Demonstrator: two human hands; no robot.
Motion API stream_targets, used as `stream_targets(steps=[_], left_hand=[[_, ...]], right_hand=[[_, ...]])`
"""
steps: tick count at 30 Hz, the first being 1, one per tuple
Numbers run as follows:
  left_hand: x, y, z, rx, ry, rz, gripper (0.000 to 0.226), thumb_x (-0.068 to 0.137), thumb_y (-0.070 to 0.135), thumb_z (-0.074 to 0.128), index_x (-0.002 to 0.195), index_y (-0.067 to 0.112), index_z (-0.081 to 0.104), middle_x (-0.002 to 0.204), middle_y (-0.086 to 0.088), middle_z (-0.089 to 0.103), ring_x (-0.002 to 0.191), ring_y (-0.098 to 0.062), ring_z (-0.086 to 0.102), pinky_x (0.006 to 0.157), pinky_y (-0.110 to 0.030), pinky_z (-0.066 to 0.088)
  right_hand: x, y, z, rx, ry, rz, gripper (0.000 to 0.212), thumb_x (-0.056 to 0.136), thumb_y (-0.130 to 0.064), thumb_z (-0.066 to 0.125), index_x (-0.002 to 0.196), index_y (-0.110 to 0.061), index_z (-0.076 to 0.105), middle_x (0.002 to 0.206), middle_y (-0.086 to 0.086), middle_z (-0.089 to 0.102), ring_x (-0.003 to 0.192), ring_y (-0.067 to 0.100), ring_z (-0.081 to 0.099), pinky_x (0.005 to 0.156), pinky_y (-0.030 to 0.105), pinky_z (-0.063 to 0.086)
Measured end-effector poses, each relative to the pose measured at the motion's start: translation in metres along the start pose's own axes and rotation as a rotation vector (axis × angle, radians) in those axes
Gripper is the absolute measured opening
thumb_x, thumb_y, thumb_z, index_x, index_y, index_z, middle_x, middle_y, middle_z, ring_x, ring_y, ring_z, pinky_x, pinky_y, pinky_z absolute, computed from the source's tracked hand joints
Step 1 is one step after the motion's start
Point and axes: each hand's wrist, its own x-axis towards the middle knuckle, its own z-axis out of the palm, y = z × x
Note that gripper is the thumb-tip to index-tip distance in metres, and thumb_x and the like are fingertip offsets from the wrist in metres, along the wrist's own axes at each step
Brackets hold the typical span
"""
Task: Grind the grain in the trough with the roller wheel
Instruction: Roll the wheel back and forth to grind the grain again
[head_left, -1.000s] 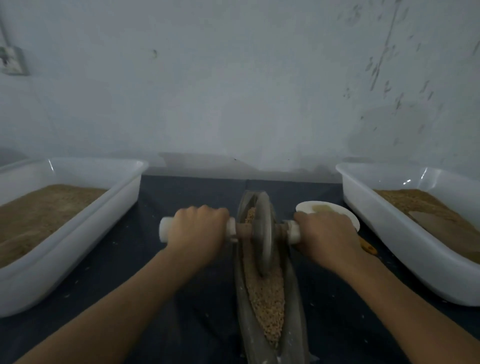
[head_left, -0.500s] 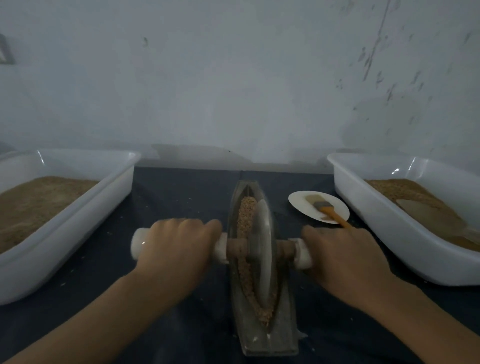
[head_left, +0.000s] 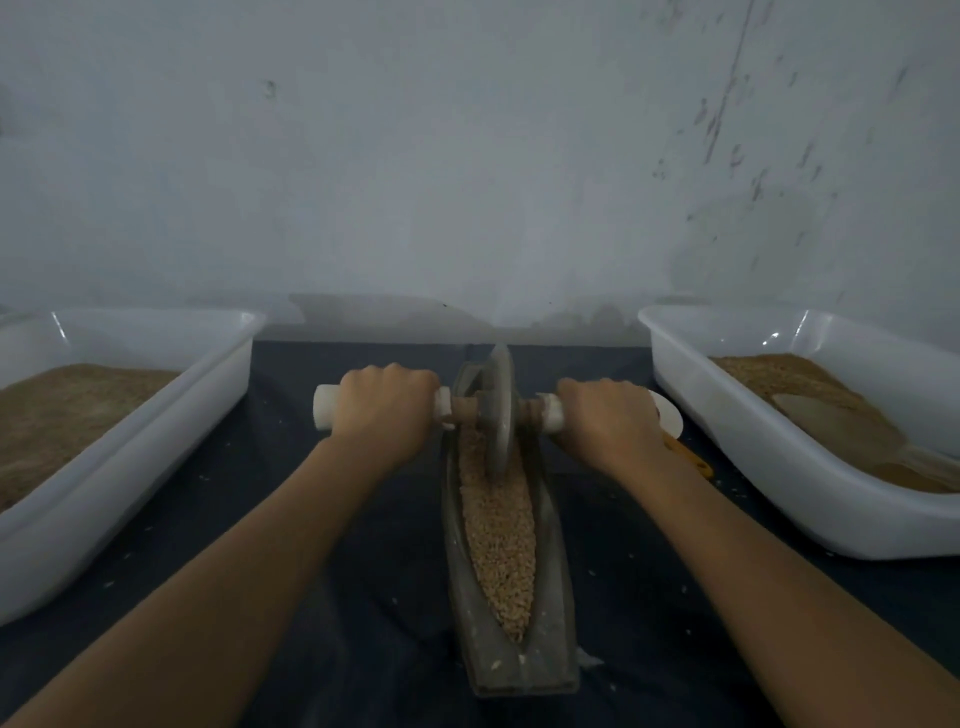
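Observation:
A long grey boat-shaped trough (head_left: 555, 587) lies lengthwise on the dark cloth, filled with tan grain (head_left: 501, 540). The grey roller wheel (head_left: 500, 410) stands upright in the trough at its far end. My left hand (head_left: 382, 415) grips the white left handle of the wheel's axle. My right hand (head_left: 605, 423) grips the right handle. Both arms are stretched forward.
A white tub (head_left: 218, 374) with ground brown meal stands at the left. Another white tub (head_left: 727, 415) at the right holds brown meal and a scoop. A white plate (head_left: 670, 415) and an orange-handled tool (head_left: 688, 457) lie behind my right hand. A grey wall (head_left: 467, 156) rises close behind.
The wheel rolled toward me half a second ago and has now been pushed back to the far end of the trough. Both hands kept their hold on the handles.

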Motion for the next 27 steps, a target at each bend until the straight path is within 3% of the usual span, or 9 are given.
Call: stream_targets(steps=[2,5,8,12,14,18,22,24,27], left_hand=[[-0.018,0.0,-0.002,0.029,0.078,0.052,0.019,0.082,0.029,0.062,0.086,0.028,0.044,0.087,0.005,0.062,0.079,-0.019,0.061,0.062,-0.032,0.034],[-0.061,-0.001,-0.01,0.02,0.164,0.154,0.034,0.068,0.029,0.075,0.075,0.027,0.043,0.069,0.007,0.057,0.062,-0.016,0.058,0.055,-0.029,0.033],[-0.095,-0.004,-0.019,-0.064,0.215,0.211,0.049,0.036,0.024,0.089,0.06,0.026,0.046,0.05,0.009,0.047,0.04,-0.014,0.047,0.045,-0.022,0.026],[-0.106,-0.01,-0.013,-0.051,0.107,0.156,0.052,0.042,0.032,0.087,0.062,0.032,0.039,0.048,0.013,0.04,0.038,-0.005,0.031,0.044,-0.016,0.014],[-0.097,-0.012,0.001,-0.012,0.1,0.09,0.038,0.065,0.039,0.075,0.068,0.033,0.037,0.054,0.013,0.039,0.045,-0.006,0.032,0.044,-0.022,0.017],[-0.056,-0.008,0.012,-0.041,0.062,-0.047,0.022,0.082,0.035,0.061,0.08,0.032,0.039,0.073,0.009,0.053,0.063,-0.017,0.051,0.057,-0.03,0.033],[-0.009,-0.001,-0.001,-0.003,-0.01,-0.041,0.013,0.083,0.027,0.061,0.093,0.028,0.053,0.093,0.0,0.064,0.084,-0.024,0.061,0.065,-0.034,0.036],[-0.009,0.001,-0.009,0.037,-0.016,0.007,0.015,0.083,0.025,0.061,0.093,0.026,0.05,0.093,0.001,0.063,0.084,-0.023,0.061,0.065,-0.034,0.036],[-0.042,0.003,-0.02,0.054,0.008,0.08,0.023,0.084,0.027,0.061,0.088,0.027,0.038,0.09,0.005,0.061,0.08,-0.019,0.061,0.062,-0.032,0.035]], right_hand=[[-0.023,0.0,-0.004,0.044,-0.013,-0.027,0.021,0.085,-0.04,0.061,0.088,-0.022,0.051,0.077,-0.004,0.06,0.065,0.015,0.052,0.054,0.03,0.042],[-0.07,-0.001,-0.03,0.02,0.049,-0.121,0.041,0.064,-0.037,0.079,0.071,-0.028,0.04,0.061,-0.007,0.055,0.052,0.013,0.049,0.041,0.021,0.014],[-0.103,-0.006,-0.059,-0.018,0.102,-0.194,0.05,0.037,-0.026,0.089,0.065,-0.025,0.048,0.05,-0.006,0.05,0.038,0.014,0.045,0.039,0.018,0.018],[-0.1,-0.008,-0.066,-0.059,0.129,-0.221,0.048,0.032,-0.022,0.089,0.062,-0.02,0.052,0.049,-0.003,0.051,0.038,0.018,0.047,0.042,0.017,0.012],[-0.078,-0.009,-0.058,-0.105,0.12,-0.241,0.046,0.037,-0.027,0.088,0.064,-0.02,0.052,0.051,-0.001,0.052,0.041,0.02,0.049,0.046,0.018,0.004],[-0.021,-0.004,-0.028,-0.062,0.003,-0.181,0.03,0.076,-0.045,0.067,0.078,-0.029,0.042,0.076,-0.003,0.062,0.06,0.021,0.051,0.051,0.028,0.027],[-0.001,0.002,-0.004,0.054,-0.048,-0.026,0.025,0.082,-0.048,0.059,0.075,-0.032,0.041,0.075,-0.005,0.059,0.061,0.017,0.048,0.055,0.032,0.033],[-0.012,0.001,-0.005,0.097,-0.085,-0.001,0.02,0.083,-0.045,0.057,0.079,-0.031,0.043,0.075,-0.007,0.054,0.069,0.017,0.056,0.057,0.032,0.037],[-0.052,0.003,-0.021,0.085,-0.074,-0.067,0.025,0.08,-0.046,0.062,0.079,-0.032,0.04,0.07,-0.008,0.05,0.071,0.016,0.056,0.049,0.026,0.026]])
